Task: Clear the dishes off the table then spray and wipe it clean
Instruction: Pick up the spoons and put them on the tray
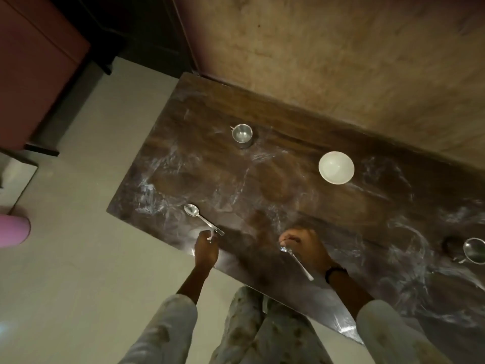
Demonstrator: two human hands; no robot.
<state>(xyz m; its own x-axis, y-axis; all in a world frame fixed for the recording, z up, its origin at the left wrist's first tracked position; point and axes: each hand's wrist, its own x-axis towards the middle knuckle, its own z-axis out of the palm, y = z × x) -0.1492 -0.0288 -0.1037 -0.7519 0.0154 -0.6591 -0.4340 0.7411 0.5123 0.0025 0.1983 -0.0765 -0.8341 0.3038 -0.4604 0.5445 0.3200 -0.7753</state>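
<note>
Left hand (207, 249) was at the handle end of a spoon (202, 219) lying on the wooden table (288, 195), fingertips pinching or just touching it; couldn't tell which. Spoon's long axis ran from that hand away and to the left, bowl end farthest. Right hand (305, 248) gripped a second spoon (298, 261), handle pointing back twd the person. Steel cup (242, 135) and white bowl (336, 167) sat well beyond both hands; another steel cup (472, 250) far right. No writing or brands legible.
</note>
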